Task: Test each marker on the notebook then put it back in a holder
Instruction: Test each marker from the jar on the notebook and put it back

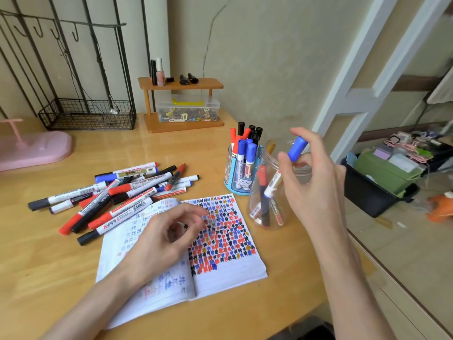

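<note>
hovering over the clear plastic jar (253,200), the right hand (311,173) pinches the blue-capped white marker (274,184) by its cap, thumb on one side and curled fingertips on the other. the marker's long axis runs steeply - cap up and to the right, the far end down and to the left - and the lower barrel already shows through the jar's wall, so it looks to be partway into the mouth. a red-capped marker and a dark one lean inside the same jar. that is the relation to watch: marker pointing down into the jar, the jar directly beneath the right hand, at the right edge of the open ruled notebook (228,273). my read is that the test stroke for this one is done and what is left is a release or a short drop.

the left hand (169,239) sits low over the notebook's middle, fingers loosely curled, holding nothing that i can see. it is the nearer hand to the loose pile of red, blue and black markers (122,187) lying on the wooden table (49,253) just above and left of the notebook, some of them overlapping its top corner. most of those lie slanted, running from lower left to upper right - so the left hand looks best placed for the next pick. behind the jar stands the blue-trimmed pen cup (229,179), packed with upright markers. the right page is crowded with red, blue and black test marks.
</note>
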### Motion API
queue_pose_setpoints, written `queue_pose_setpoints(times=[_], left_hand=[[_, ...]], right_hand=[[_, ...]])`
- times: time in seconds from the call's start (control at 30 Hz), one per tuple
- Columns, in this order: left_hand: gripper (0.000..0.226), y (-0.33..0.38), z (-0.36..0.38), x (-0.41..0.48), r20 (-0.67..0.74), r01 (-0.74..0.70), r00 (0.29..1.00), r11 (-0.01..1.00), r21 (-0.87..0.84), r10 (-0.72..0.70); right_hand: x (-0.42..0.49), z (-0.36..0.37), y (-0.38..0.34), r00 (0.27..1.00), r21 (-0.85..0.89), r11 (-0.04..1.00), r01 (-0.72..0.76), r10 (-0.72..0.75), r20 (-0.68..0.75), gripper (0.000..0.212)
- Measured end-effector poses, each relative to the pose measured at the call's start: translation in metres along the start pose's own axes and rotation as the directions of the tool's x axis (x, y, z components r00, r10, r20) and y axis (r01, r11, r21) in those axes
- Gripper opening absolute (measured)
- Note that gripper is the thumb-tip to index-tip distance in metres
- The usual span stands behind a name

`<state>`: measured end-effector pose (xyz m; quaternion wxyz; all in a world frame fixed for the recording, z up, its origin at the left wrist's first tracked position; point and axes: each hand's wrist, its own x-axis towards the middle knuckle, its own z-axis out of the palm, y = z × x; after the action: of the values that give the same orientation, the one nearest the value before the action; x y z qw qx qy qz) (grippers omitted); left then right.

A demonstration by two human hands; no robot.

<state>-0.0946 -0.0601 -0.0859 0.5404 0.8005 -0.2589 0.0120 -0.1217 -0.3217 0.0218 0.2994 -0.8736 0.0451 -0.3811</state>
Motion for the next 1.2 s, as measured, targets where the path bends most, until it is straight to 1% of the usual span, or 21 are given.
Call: queue_pose_setpoints(times=[0.13, 0.27, 0.33, 0.43, 0.5, 0.63, 0.7, 0.73, 0.77, 0.83, 0.87, 0.93, 1.03, 1.13, 1.2], left_hand=[[0.017, 0.001, -0.002, -0.001, -0.018, -0.009, 1.000, 1.000, -0.013, 0.009], [0.017, 0.002, -0.007, -0.003, -0.038, 0.001, 0.999, 1.000, -0.026, -0.002], [0.016, 0.002, -0.010, -0.005, -0.037, 0.001, 0.999, 1.000, -0.008, -0.002], [0.015, 0.003, -0.017, -0.009, -0.035, -0.005, 0.999, 1.000, 0.025, 0.006], [0.016, 0.004, -0.024, -0.011, -0.037, -0.007, 0.999, 0.999, 0.050, 0.009], [0.014, 0.000, -0.041, -0.019, -0.080, 0.023, 0.997, 0.990, 0.139, -0.012], [0.014, -0.008, -0.053, -0.024, -0.145, 0.041, 0.989, 0.970, 0.242, -0.006], [0.015, -0.014, -0.061, -0.027, -0.183, 0.048, 0.983, 0.945, 0.323, 0.013], [0.017, -0.021, -0.070, -0.029, -0.216, 0.053, 0.975, 0.903, 0.426, 0.044], [0.021, -0.035, -0.087, -0.031, -0.246, 0.090, 0.965, 0.776, 0.625, 0.086], [0.023, -0.041, -0.095, -0.032, -0.263, 0.128, 0.961, 0.717, 0.685, 0.080], [0.027, -0.049, -0.106, -0.033, -0.307, 0.205, 0.950, 0.642, 0.739, 0.051], [0.035, -0.052, -0.107, -0.036, -0.323, 0.240, 0.946, 0.606, 0.759, 0.029], [0.047, -0.048, -0.105, -0.037, -0.310, 0.223, 0.950, 0.612, 0.759, 0.039], [0.042, -0.049, -0.104, -0.038, -0.308, 0.210, 0.949, 0.596, 0.775, 0.066]], right_hand=[[-0.004, 0.003, 0.003, 0.999, -0.034, 0.999, 0.038, -0.038, -0.003, 0.032], [-0.005, 0.007, 0.010, 0.996, -0.124, 0.988, 0.091, -0.090, 0.014, 0.027], [-0.004, 0.009, 0.013, 0.994, -0.163, 0.981, 0.106, -0.105, 0.014, 0.027], [-0.005, 0.010, 0.013, 0.995, -0.162, 0.981, 0.103, -0.103, 0.014, 0.028], [-0.008, 0.013, 0.012, 0.993, -0.171, 0.978, 0.118, -0.121, -0.010, 0.030], [-0.023, 0.022, -0.001, 0.973, -0.169, 0.971, 0.168, -0.191, -0.128, 0.034], [-0.035, 0.031, -0.011, 0.949, -0.157, 0.961, 0.226, -0.253, -0.188, 0.031], [-0.041, 0.037, -0.015, 0.939, -0.144, 0.956, 0.255, -0.281, -0.198, 0.029], [-0.046, 0.043, -0.018, 0.935, -0.124, 0.952, 0.279, -0.299, -0.191, 0.028], [-0.056, 0.059, -0.021, 0.935, -0.059, 0.947, 0.316, -0.321, -0.147, 0.023], [-0.060, 0.066, -0.022, 0.938, -0.011, 0.945, 0.327, -0.326, -0.118, 0.022], [-0.067, 0.081, -0.023, 0.946, 0.086, 0.942, 0.324, -0.321, -0.043, 0.023], [-0.076, 0.098, -0.024, 0.955, 0.162, 0.949, 0.269, -0.285, 0.084, 0.026], [-0.084, 0.108, -0.025, 0.950, 0.166, 0.956, 0.241, -0.267, 0.159, 0.025], [-0.087, 0.110, -0.025, 0.948, 0.172, 0.960, 0.220, -0.252, 0.193, 0.025]])
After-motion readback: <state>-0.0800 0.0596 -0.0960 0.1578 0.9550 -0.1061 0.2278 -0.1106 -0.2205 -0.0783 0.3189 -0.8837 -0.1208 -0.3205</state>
